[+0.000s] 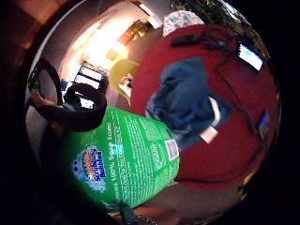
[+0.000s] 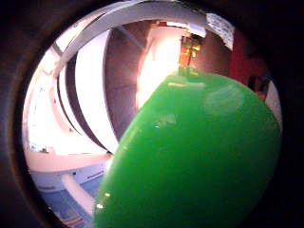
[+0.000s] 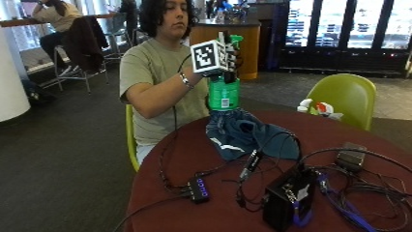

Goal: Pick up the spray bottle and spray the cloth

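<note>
Green spray bottle [image 3: 223, 94] raised above the blue cloth [image 3: 248, 137] on the round red surface [image 3: 193, 203] in the outside view, right hand [image 3: 225, 63] up at its neck, fingers curled round it, presumably lifted so the nozzle can be brought to bear on the fabric. Little-finger palm view: labelled bottle body close against the palm, cloth spread on the surface beyond it. Thumb-side palm view: smooth green bottle wall filling most of the frame, consistent with a close hold.
</note>
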Demonstrator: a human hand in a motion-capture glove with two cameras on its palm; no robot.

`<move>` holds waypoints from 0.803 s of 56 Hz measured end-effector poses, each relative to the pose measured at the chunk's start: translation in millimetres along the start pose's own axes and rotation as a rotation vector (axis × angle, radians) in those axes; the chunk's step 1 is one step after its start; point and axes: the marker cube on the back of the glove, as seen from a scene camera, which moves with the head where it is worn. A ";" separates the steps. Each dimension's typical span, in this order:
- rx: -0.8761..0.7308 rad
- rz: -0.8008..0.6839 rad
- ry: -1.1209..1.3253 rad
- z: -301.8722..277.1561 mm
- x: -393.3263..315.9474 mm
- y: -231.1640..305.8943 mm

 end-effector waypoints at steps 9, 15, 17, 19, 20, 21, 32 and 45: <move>-0.027 -0.067 0.014 63.9 8.2 -27.0; -0.092 -0.074 -0.062 104.1 9.8 -43.5; -0.032 -0.070 -0.011 117.7 21.8 -57.6; -0.008 -0.067 0.016 129.7 32.3 -66.7; -0.008 -0.066 0.022 134.5 36.9 -69.6; -0.010 -0.064 0.024 138.5 41.0 -72.4; 0.018 -0.048 -0.007 162.9 78.0 -105.1; -0.067 -0.074 -0.025 171.1 90.5 -129.3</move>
